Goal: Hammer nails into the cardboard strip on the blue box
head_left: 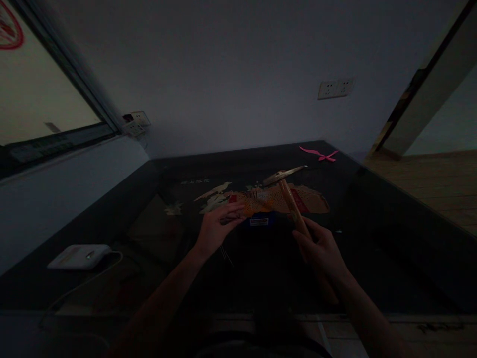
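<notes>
In the dim head view my right hand [320, 246] is wrapped round the wooden handle of a hammer [292, 201]. The hammer's metal head is raised over a flat piece of patterned cardboard [315, 200] with red and orange parts. My left hand [221, 223] is at the cardboard's left end, its fingers loosely curved and apart from the thumb; whether the fingertips touch the cardboard I cannot tell. Just in front of the cardboard lies a small blue box [261, 220] with a pale label. A few thin, pin-like pieces [225, 254] lie below my left hand.
The dark glossy table [372, 209] bears a printed bird and flowers. A white device [80, 256] with a cable lies at the left, a pink ribbon [324, 156] at the back right. Wall sockets [335, 89] are behind, and a window [44, 94] is at the left.
</notes>
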The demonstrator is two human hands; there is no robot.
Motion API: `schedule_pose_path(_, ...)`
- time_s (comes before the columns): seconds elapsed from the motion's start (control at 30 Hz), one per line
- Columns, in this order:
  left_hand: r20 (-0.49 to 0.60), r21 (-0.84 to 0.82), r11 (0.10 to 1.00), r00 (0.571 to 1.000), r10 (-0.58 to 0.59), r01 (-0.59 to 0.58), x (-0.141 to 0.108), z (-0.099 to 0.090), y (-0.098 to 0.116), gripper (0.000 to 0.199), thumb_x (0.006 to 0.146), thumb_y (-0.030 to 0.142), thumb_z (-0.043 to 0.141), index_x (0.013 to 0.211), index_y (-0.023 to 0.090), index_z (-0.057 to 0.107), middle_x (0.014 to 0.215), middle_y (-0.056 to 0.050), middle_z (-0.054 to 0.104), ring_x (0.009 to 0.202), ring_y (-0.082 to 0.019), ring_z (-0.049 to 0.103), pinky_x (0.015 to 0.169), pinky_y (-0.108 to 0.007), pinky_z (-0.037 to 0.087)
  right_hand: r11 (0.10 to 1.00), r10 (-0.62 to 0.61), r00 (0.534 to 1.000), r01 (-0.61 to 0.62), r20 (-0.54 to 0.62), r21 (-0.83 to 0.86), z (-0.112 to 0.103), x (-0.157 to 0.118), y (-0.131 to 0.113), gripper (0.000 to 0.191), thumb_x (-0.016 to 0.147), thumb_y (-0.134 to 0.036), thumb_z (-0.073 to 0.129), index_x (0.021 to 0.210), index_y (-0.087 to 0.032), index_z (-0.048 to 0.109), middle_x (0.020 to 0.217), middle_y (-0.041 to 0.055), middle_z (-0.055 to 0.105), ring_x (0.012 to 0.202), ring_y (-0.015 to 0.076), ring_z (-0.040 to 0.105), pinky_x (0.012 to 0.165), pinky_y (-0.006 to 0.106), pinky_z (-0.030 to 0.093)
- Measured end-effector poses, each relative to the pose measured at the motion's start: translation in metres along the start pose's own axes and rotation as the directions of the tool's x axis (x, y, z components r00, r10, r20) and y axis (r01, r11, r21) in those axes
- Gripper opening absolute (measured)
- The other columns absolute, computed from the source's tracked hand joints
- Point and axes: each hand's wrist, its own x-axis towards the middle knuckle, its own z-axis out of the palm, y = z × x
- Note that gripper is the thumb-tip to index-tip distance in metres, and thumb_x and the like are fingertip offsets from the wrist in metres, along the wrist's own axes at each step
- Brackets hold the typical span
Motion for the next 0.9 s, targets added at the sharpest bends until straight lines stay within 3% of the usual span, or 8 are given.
schedule_pose_path(0.1, -0.067, 0.057, 0.998, 0.997, 0.036, -0.033, 0.001, -0.001, 0.001, 0.020, 0.071, 0.032, 0.068, 0.086, 0.018, 0.068, 0.128, -0.008, 0.054, 0.094, -0.021, 0.065, 0.084, -0.038, 0.055, 1.000, 0.008, 1.000, -0.008, 0.017, 0.011, 0.000, 0.000, 0.000, 0.047, 0.075, -0.038, 0.060, 0.117, -0.016, 0.055, 0.057, -0.0048, 0.052, 0.040, 0.0093, 0.042, 0.034, 0.020, 0.034)
schedule_pose_path(0.2, -0.090, 0.089, 0.991, 0.991, 0.103, -0.095, 0.002, -0.002, 0.005, 0.011, 0.072, 0.029, 0.068, 0.075, 0.018, 0.068, 0.111, -0.006, 0.065, 0.100, -0.022, 0.062, 0.088, -0.040, 0.052, 1.000, 0.016, 1.000, -0.016, 0.025, 0.020, 0.000, 0.000, 0.000, 0.047, 0.076, -0.038, 0.060, 0.118, -0.017, 0.054, 0.059, -0.0049, 0.053, 0.039, 0.0087, 0.042, 0.033, 0.020, 0.034)
schedule_pose_path(0.33, -0.079, 0.174, 0.970, 0.980, 0.184, -0.168, 0.009, -0.003, 0.011, 0.010, 0.075, 0.028, 0.065, 0.074, 0.019, 0.068, 0.088, -0.004, 0.071, 0.087, -0.020, 0.065, 0.087, -0.037, 0.050, 1.000, 0.020, 1.000, -0.020, 0.004, 0.004, 0.000, 0.000, 0.002, 0.048, 0.076, -0.038, 0.060, 0.119, -0.017, 0.055, 0.063, -0.0032, 0.057, 0.039, 0.0081, 0.042, 0.034, 0.020, 0.035)
schedule_pose_path(0.47, -0.128, 0.286, 0.936, 0.960, 0.249, -0.204, 0.034, 0.002, 0.008, 0.011, 0.075, 0.030, 0.064, 0.076, 0.020, 0.069, 0.082, -0.003, 0.071, 0.082, -0.018, 0.064, 0.082, -0.032, 0.049, 1.000, 0.010, 0.999, -0.011, -0.031, -0.018, 0.001, 0.001, 0.003, 0.050, 0.075, -0.038, 0.061, 0.119, -0.016, 0.056, 0.069, -0.0008, 0.061, 0.046, 0.0107, 0.048, 0.037, 0.021, 0.038)
schedule_pose_path(0.57, -0.169, 0.265, 0.941, 0.951, 0.260, -0.210, 0.062, 0.012, 0.001, 0.011, 0.074, 0.029, 0.065, 0.077, 0.018, 0.068, 0.081, -0.002, 0.070, 0.079, -0.017, 0.064, 0.077, -0.029, 0.050, 1.000, 0.003, 0.998, -0.004, -0.061, -0.021, 0.002, 0.002, 0.003, 0.051, 0.074, -0.038, 0.062, 0.119, -0.016, 0.057, 0.075, 0.0010, 0.062, 0.052, 0.0125, 0.052, 0.040, 0.021, 0.041)
schedule_pose_path(0.73, -0.096, 0.199, 0.951, 0.961, 0.261, -0.238, 0.095, 0.031, -0.007, 0.011, 0.073, 0.027, 0.065, 0.078, 0.017, 0.066, 0.079, -0.001, 0.069, 0.075, -0.015, 0.063, 0.073, -0.025, 0.049, 1.000, 0.011, 0.997, -0.011, -0.071, -0.001, 0.000, 0.002, 0.003, 0.049, 0.075, -0.039, 0.060, 0.119, -0.017, 0.056, 0.062, -0.0029, 0.055, 0.046, 0.0109, 0.047, 0.038, 0.020, 0.038)
schedule_pose_path(0.9, -0.010, 0.191, 0.961, 0.979, 0.206, -0.200, 0.104, 0.039, -0.012, 0.010, 0.071, 0.025, 0.067, 0.074, 0.015, 0.065, 0.075, -0.001, 0.068, 0.072, -0.014, 0.063, 0.069, -0.025, 0.049, 0.999, 0.026, 0.991, -0.029, -0.133, -0.017, -0.004, 0.004, 0.001, 0.049, 0.073, -0.039, 0.061, 0.117, -0.016, 0.058, 0.065, -0.0014, 0.059, 0.050, 0.0127, 0.050, 0.040, 0.022, 0.039)
